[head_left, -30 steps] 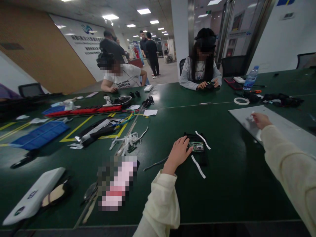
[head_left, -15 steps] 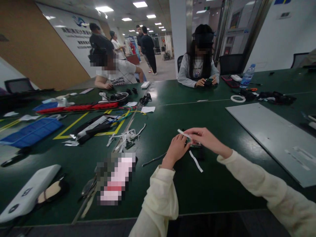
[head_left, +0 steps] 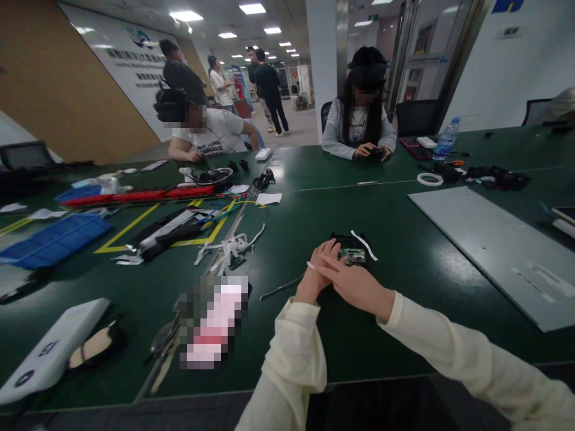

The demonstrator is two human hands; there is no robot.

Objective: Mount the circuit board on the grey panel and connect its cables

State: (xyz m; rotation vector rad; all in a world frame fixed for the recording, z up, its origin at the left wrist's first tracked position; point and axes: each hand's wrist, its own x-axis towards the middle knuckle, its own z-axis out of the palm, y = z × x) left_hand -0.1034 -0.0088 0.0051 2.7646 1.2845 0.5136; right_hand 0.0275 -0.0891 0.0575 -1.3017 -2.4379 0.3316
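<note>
On the left of the worktop (head_left: pixel 386 359), a blue tray (head_left: pixel 56 239) and a tangle of white strips (head_left: pixel 231 251) lie back from the near edge. The left hand (head_left: pixel 324 249) covers the circuit board's (head_left: pixel 356 257) left side; I can't tell its grip. Crossing it, the right hand's (head_left: pixel 357 286) narrowed fingers hold a white strip (head_left: pixel 310 264).

Before me the green table (head_left: pixel 381 335) carries a black device (head_left: pixel 353 255), a blue tray (head_left: pixel 58 239), a grey panel (head_left: pixel 485 245) and a white ring (head_left: pixel 430 184).
</note>
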